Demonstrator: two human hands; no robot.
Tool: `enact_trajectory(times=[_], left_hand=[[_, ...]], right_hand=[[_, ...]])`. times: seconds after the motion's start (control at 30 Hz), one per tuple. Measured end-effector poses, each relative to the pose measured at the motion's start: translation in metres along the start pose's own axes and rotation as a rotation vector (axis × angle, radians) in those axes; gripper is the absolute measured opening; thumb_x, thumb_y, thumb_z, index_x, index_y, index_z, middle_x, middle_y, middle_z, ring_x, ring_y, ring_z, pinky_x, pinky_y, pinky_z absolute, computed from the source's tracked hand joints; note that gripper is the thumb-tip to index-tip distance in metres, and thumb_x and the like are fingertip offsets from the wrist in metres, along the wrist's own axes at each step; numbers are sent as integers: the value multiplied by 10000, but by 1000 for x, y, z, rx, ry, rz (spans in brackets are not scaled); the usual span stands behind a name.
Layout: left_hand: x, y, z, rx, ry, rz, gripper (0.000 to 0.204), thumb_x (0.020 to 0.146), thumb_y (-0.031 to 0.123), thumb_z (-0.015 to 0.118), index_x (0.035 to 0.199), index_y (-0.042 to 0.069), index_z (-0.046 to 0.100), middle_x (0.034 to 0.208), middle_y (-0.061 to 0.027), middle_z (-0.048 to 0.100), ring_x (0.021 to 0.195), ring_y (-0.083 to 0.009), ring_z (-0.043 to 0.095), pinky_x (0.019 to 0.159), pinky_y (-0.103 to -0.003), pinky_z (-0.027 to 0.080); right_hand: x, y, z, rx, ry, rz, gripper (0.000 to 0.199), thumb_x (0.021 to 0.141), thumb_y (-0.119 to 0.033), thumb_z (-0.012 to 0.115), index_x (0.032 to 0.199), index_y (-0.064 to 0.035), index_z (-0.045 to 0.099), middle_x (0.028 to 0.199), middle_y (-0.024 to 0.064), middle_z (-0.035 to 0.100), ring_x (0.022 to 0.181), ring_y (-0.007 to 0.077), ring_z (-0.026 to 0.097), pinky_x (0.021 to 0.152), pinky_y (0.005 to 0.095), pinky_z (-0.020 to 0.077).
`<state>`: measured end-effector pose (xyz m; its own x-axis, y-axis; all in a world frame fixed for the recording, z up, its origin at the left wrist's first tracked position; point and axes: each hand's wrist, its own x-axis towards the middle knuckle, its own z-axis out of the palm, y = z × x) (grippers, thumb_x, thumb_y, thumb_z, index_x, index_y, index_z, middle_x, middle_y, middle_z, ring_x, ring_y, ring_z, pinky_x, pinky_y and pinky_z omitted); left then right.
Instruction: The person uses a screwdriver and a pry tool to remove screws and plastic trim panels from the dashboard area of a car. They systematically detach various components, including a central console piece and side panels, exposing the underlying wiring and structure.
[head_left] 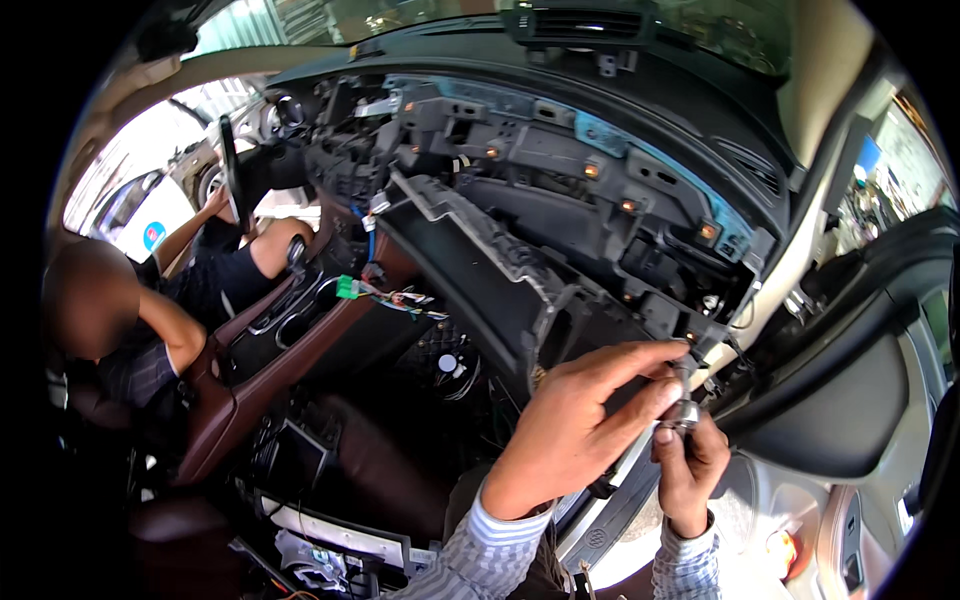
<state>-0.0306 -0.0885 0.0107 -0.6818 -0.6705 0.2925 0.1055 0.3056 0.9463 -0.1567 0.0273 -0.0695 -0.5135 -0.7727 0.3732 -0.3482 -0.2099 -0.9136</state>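
Observation:
Between my hands is a small silvery metal tool [683,416] with a round head and a thin shaft; it looks like a socket tool, but my fingers hide part of it. My left hand [570,425] reaches over from the left, thumb and forefinger closed on the shaft. My right hand [692,462] grips the round end from below. Both are in front of the right end of an opened-up dashboard [520,150]. A loosened glove box [460,285] hangs tilted to the left of my left hand.
A green connector [347,287] with loose wires lies by the brown centre console [300,355]. Another person [150,320] sits behind the steering wheel at left. The open door [850,400] stands at right. Removed trim parts [320,555] lie at lower left.

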Motion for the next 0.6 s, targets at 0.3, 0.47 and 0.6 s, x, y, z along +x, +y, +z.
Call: enact_trajectory(times=[0.3,0.47,0.6], left_hand=[[-9,-7,-15,-47,81,155,231,939,167,612,1097,-1,625,853,-127,646,741,-276,645,667,-364,490],[-7,-8,-14,-40,102,200,194,941,151,606,1055,-6,610,824,-136,626,686,-252,627,630,-351,472],[-2,-8,-8,-91,76,151,173,952,158,604,919,-3,553,715,-119,575,595,-236,553,574,-354,422]], right_hand=[[-7,1,27,309,-42,32,296,948,-120,607,1189,41,544,1089,77,629,945,105,588,821,223,459],[-11,5,18,380,-139,28,408,904,-316,685,1097,17,553,855,25,573,678,81,504,600,212,424],[-8,-14,11,386,-222,55,297,895,-239,671,982,22,559,915,1,537,737,77,469,651,210,412]])
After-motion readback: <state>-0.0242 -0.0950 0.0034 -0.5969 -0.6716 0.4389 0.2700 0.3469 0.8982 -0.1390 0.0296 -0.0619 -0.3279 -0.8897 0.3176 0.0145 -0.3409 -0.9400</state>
